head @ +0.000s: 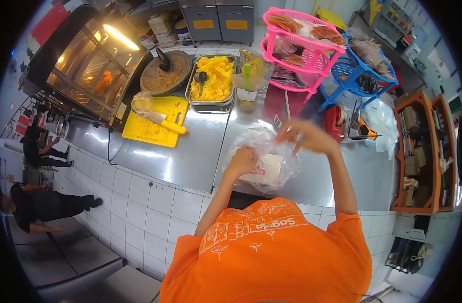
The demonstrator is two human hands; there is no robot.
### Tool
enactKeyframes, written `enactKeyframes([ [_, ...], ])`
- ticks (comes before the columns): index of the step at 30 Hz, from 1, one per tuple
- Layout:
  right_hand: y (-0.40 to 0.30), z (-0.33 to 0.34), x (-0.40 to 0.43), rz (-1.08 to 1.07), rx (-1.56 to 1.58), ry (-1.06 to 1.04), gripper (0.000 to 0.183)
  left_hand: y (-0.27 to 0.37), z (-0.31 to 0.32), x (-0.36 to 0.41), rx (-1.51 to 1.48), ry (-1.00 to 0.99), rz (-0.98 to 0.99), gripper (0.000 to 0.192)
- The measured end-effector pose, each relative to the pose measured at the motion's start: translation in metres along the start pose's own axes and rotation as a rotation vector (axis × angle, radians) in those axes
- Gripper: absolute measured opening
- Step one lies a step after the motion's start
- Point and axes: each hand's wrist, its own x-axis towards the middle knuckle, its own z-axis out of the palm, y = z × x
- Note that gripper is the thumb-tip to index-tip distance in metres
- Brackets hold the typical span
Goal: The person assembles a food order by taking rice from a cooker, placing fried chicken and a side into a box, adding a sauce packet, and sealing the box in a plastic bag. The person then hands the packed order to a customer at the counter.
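Observation:
A transparent plastic bag point(288, 172) lies crumpled on the steel worktop before me, with a pale takeaway box point(269, 167) inside it. Red and dark print marks the box's side. My left hand point(244, 161) has its fingers curled into the bag's gathered film, over the left part of the box. My right hand point(307, 136) is blurred above the bag's right side, fingers bent downward. Whether it pinches any of the film cannot be made out. Just beyond it sits a small label with a printed code point(277, 121).
A yellow cutting board point(140, 130) carries a yellow-handled knife point(172, 125). Behind stand a stone mortar point(145, 85), a steel pan of yellow food point(212, 81) and a lit display warmer point(90, 75). Pink point(310, 47) and blue racks point(352, 75) and a red tape dispenser point(334, 123) stand rightward. Two people are at left.

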Motion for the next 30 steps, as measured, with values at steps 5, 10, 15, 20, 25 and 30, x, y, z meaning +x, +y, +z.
enactKeyframes([
  [5, 0.125, -0.026, 0.067, -0.218, -0.575, 0.425, 0.054, 0.030, -0.064, -0.037, -0.256, -0.146, 0.039, 0.025],
  [10, 0.174, -0.028, 0.097, 0.082, -0.897, 0.386, 0.064, 0.051, -0.125, -0.069, -0.384, -0.058, 0.074, 0.023],
  [15, -0.046, -0.029, 0.026, -0.162, 0.063, 0.225, 0.053, 0.034, -0.140, -0.085, -0.900, 0.054, -0.105, 0.036],
  [20, -0.048, 0.053, 0.036, 0.007, 0.130, -0.280, 0.065, 0.041, -0.137, -0.071, -0.705, 0.247, -0.254, 0.048],
  [25, 0.051, 0.138, 0.085, 0.072, -0.255, 0.137, 0.070, 0.069, -0.138, -0.081, -0.435, 0.298, -0.294, 0.039],
  [30, 0.064, 0.158, 0.119, 0.135, -0.351, 0.166, 0.078, 0.043, -0.095, -0.075, -0.333, 0.457, -0.096, 0.020],
])
